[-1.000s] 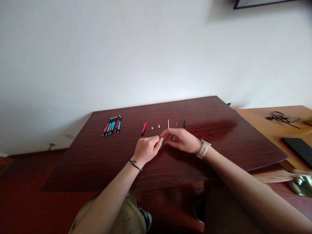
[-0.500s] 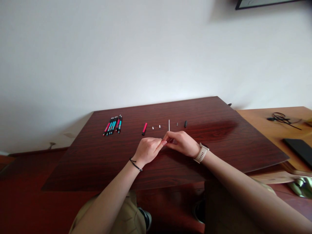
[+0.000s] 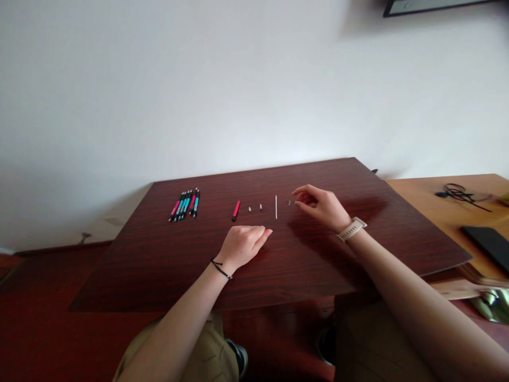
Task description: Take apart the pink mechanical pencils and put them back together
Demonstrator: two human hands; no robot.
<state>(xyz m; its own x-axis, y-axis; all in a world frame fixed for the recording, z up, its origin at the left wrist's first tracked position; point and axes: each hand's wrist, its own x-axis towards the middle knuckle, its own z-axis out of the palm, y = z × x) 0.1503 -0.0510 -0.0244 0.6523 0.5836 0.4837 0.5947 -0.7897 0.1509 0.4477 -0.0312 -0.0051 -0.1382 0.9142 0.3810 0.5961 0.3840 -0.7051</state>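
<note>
at about ten o'clock on the dark wood desk (image 3: pixel 159 276) lies a tidy bundle of finished pens (image 3: pixel 184 204), pink and teal, side by side. toward eleven o'clock a red pen barrel (image 3: pixel 236 210) lies alone, then two tiny pale bits (image 3: pixel 255 207), then at twelve a thin white refill (image 3: pixel 275 207) lying straight, all in one row and apart from each other. the left hand (image 3: pixel 242 245) rests on the desk below that row, fingers loosely curled, and i cannot tell whether it holds anything. at one o'clock the right hand (image 3: pixel 324 206) hovers over the far end of the row, its grip half spread, thumb and forefinger just beside a small grey piece (image 3: pixel 289 202) and not yet closed on it. it looks like the picking-up stage of putting a pen together; the next move calls for a fine pinch on that little part, without nudging the refill near it.
</note>
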